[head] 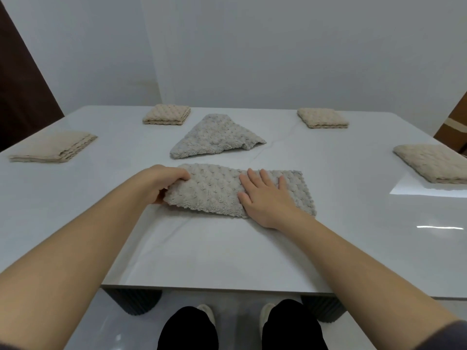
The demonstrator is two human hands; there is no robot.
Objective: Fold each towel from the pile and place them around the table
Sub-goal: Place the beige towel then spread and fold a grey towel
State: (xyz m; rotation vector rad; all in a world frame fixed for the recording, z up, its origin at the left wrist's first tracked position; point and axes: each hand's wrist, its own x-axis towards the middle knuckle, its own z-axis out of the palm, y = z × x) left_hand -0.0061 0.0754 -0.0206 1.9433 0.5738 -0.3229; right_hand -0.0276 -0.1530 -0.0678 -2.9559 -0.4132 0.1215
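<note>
Towel: folded strip on the worktop, under both hands.
Left hand: grips its left end, probably to fold it over.
Right hand: flat, spread, pinning the middle.

Looks like a home dining room, not a lab or shop. Big glossy white marble-look rectangular table on dark ribbed cylindrical legs — furniture, not a workbench. Plain white painted wall, shiny pale floor, dark brown drape or panel at left — can't tell which. Household linen only: folded beige nubby towel at the far left, three more round the edges, nubby grey towel strip near side.
</note>
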